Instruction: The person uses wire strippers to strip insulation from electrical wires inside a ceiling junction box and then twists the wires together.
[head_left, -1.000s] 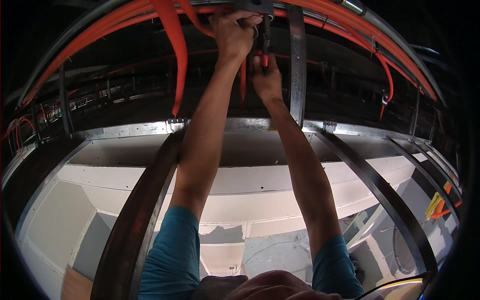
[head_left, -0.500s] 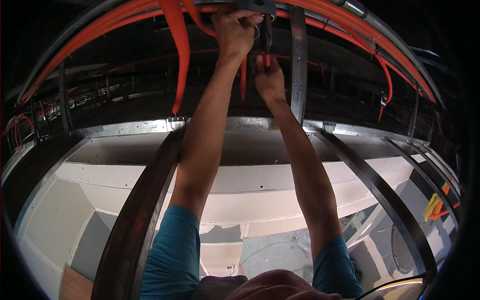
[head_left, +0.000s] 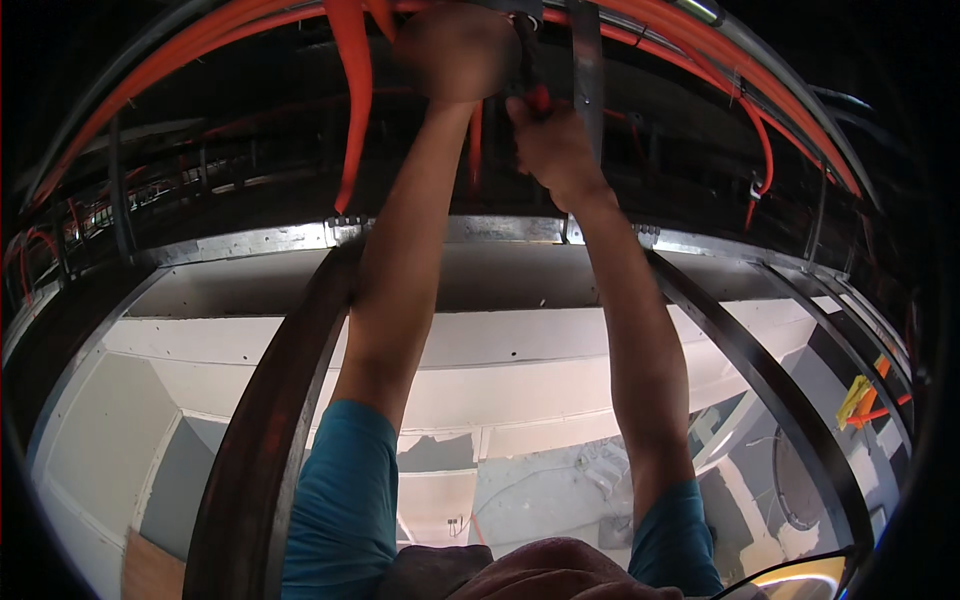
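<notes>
Both my arms reach up into the dark ceiling space. My left hand (head_left: 462, 52) is at the top edge, beside a dark grey box (head_left: 529, 9) and the orange conduits. Motion smears its fingers, so what they hold cannot be made out. Just below and to the right, my right hand (head_left: 562, 150) is closed around a red-and-black-handled hand tool (head_left: 538, 97). The tool's dark upper part points up toward the box; its tip is lost in the shadow. A thick orange conduit (head_left: 349, 110) hangs down left of my left hand.
A metal upright (head_left: 588, 70) stands right beside my right hand. Below runs a metal ceiling rail (head_left: 490, 229), with a dark beam (head_left: 270, 420) on the left and another bar (head_left: 755, 360) on the right. More orange conduits (head_left: 740, 60) curve overhead. White wall panels (head_left: 500, 345) lie below.
My left hand has shifted slightly left and up and is now blurred. My right hand has turned and moved a little to the right and down, with the tool still in it.
</notes>
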